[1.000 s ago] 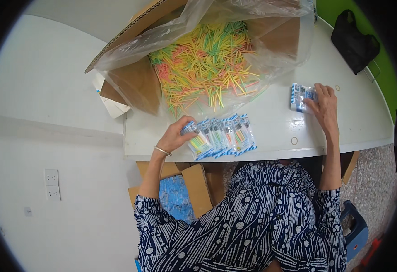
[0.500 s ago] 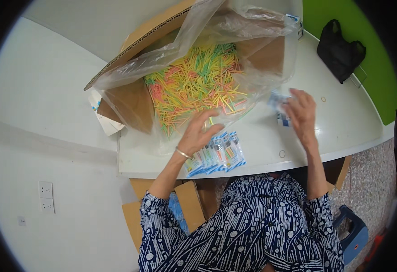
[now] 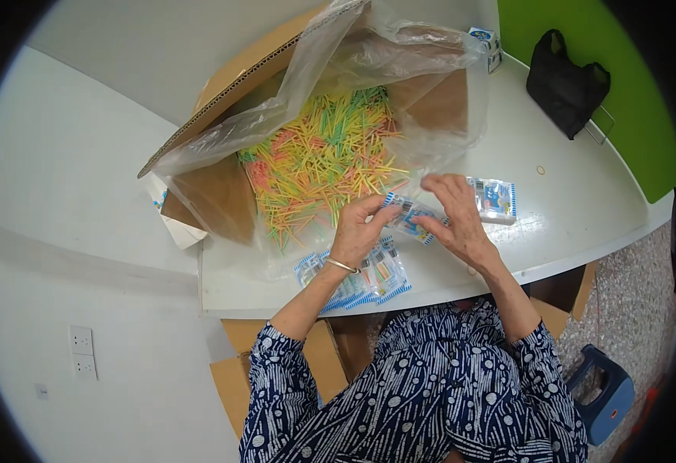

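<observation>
Both hands meet over the table in front of the carton, at a small clear plastic packet with blue print and a blue-striped edge. My left hand, a bangle on its wrist, pinches the packet's left end between thumb and fingers. My right hand has its thumb on the packet's right end, its fingers curved around; some fingertips are hidden. Thin yellow, green and pink plastic sticks lie heaped in the carton's clear liner. Overlapping packets with coloured sticks inside rest below my left hand.
The open cardboard carton with its loose liner takes up the back left. A stack of flat packets lies right of my right hand. Farther off are a black bag and a small box. A blue stool stands at lower right.
My right hand has moved left from the packet stack, bringing a packet to my left hand. My left hand has shifted slightly right and down and now pinches that packet.
</observation>
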### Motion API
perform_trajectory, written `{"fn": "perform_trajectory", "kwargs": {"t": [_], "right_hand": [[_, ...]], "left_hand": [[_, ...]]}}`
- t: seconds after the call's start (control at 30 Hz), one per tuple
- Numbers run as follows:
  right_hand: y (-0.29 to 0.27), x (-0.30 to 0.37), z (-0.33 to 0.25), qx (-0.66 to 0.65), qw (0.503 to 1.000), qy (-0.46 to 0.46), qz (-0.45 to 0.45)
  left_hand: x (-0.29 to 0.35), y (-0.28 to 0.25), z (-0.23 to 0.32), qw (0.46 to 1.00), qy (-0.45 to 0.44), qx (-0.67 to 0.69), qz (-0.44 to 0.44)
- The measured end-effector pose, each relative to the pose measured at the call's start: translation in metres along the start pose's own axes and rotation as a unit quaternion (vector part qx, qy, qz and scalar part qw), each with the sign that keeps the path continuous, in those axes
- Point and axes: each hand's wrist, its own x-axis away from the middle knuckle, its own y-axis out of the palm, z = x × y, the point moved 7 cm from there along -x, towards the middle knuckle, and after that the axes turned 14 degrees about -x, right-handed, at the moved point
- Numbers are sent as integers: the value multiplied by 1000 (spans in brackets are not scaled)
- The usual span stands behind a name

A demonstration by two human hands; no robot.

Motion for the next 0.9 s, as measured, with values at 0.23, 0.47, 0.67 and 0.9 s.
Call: {"fn": "perform_trajectory", "kwargs": {"t": [0.23,0.47,0.67,0.9], "right_hand": [[22,13,20,-207,964,158,-53],[31,18,19,-220,957,170,-81],[37,16,9,-210,964,133,-99],[37,22,19,-198,965,135,-108]], "left_hand": [[9,-2,1,997,32,-54,49],[19,-8,3,985,77,-88,128],[25,-13,-3,986,49,-116,109],[23,-31,-16,981,83,-152,88]]}}
